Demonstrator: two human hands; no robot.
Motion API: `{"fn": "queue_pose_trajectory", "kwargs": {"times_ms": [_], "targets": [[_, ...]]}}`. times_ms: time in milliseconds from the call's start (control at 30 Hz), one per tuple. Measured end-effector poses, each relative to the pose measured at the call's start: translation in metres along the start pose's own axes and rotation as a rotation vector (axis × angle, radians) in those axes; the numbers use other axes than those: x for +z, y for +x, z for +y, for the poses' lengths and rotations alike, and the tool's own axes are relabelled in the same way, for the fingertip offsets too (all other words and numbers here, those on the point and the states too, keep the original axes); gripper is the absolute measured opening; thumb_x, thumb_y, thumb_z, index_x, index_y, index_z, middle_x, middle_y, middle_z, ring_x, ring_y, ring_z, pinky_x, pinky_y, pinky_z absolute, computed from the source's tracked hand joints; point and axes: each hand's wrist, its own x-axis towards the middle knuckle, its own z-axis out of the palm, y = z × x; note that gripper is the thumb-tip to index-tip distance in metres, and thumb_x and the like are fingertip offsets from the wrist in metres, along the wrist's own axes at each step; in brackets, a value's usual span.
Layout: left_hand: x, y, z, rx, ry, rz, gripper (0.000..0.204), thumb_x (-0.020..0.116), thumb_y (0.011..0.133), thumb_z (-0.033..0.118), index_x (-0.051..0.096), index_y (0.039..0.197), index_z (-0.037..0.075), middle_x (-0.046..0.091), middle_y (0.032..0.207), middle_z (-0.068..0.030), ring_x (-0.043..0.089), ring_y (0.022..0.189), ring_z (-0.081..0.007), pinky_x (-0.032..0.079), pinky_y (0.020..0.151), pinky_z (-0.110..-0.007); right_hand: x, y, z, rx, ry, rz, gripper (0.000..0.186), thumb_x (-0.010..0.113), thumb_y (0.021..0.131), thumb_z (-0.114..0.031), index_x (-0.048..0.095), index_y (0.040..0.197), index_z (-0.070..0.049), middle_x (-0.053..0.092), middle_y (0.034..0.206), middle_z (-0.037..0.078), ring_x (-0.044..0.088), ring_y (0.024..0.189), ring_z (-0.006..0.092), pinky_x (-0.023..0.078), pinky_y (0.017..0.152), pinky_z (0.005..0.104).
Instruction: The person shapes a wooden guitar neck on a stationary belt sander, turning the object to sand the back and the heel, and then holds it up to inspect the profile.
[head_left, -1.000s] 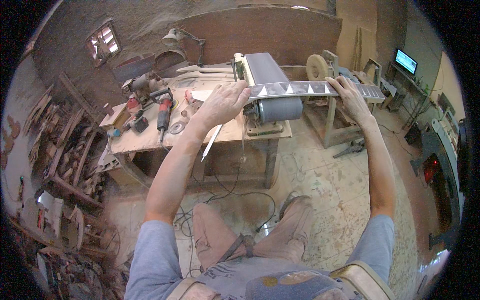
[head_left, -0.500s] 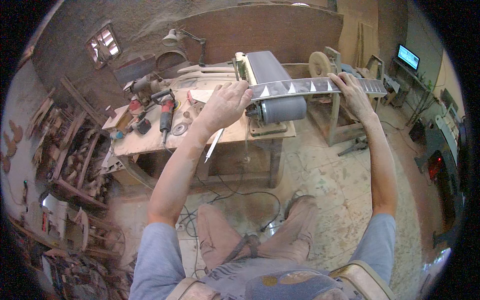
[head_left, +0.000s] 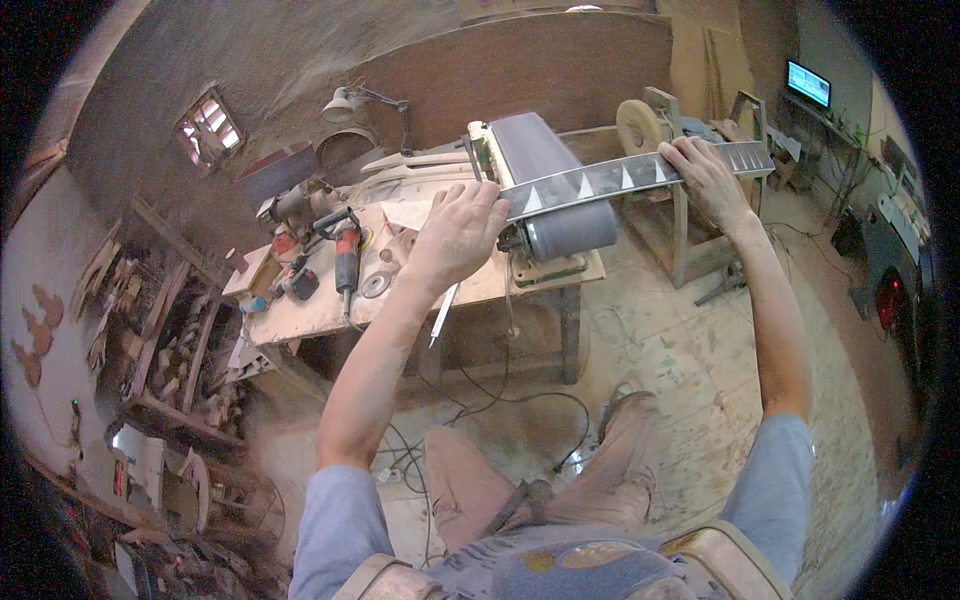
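Observation:
A guitar fretboard (head_left: 606, 180), dark with white triangular inlays and cross slots, lies across the belt sander (head_left: 530, 150) just above its front roller (head_left: 573, 232). Its left end is in my left hand (head_left: 458, 232), fingers closed over the top edge. Farther along to the right, my right hand (head_left: 706, 180) grips it with the fingertips on its upper edge; the slotted right end sticks out past that hand. The sander belt looks smeared, as if running. Whether the fretboard's underside touches the belt is hidden.
Left of the sander, the dusty workbench (head_left: 400, 300) carries a red angle grinder (head_left: 347, 255), a sanding disc (head_left: 376, 284) and a cordless drill (head_left: 297, 284). A wheel on a wooden stand (head_left: 640, 127) is at the right. Cables (head_left: 500, 400) lie on the floor near my feet.
The whole view has tilted and shifted slightly, so the fretboard's left end appears lower and its right end higher. Both hands keep their hold on it over the sander.

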Motion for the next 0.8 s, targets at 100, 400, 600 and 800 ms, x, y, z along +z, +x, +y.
{"fn": "queue_pose_trajectory", "kwargs": {"times_ms": [100,400,600,800], "targets": [[-0.008,-0.01,-0.016,0.101,-0.022,-0.185,0.024,0.053,0.1,0.019,0.054,0.114,0.0,0.062,0.123,-0.0209,0.057,0.12,-0.0412,0.044,0.103,-0.049,-0.018,0.008,-0.012,0.03,0.229,-0.088,0.04,0.068,0.081,-0.004,0.062,0.121,-0.006,0.064,0.111,0.011,0.059,0.11,0.0332,0.049,0.096,0.0427],[-0.02,0.003,-0.01,0.162,-0.036,-0.315,0.025,0.055,0.095,0.007,0.053,0.118,-0.002,0.06,0.125,-0.0238,0.055,0.126,-0.0405,0.044,0.107,-0.045,-0.019,0.015,0.008,0.045,0.276,-0.196,0.034,0.077,0.079,-0.014,0.068,0.11,-0.004,0.067,0.106,0.012,0.062,0.107,0.0344,0.049,0.094,0.0436],[-0.003,-0.004,0.0,0.042,0.063,-0.072,0.022,0.054,0.1,0.022,0.055,0.11,0.002,0.063,0.11,-0.0203,0.059,0.109,-0.0409,0.043,0.094,-0.051,-0.004,0.006,-0.008,0.036,0.035,-0.056,0.04,0.065,0.084,-0.008,0.053,0.122,-0.005,0.056,0.117,0.013,0.053,0.117,0.0341,0.043,0.102,0.0446],[0.002,0.0,0.008,0.112,0.18,0.164,0.026,0.046,0.103,0.028,0.055,0.101,0.003,0.061,0.105,-0.0206,0.056,0.105,-0.0401,0.041,0.094,-0.051,0.015,0.004,-0.001,0.062,-0.21,0.214,0.034,0.055,0.089,-0.011,0.051,0.123,-0.011,0.055,0.116,0.009,0.055,0.117,0.0296,0.046,0.102,0.0438]]}}
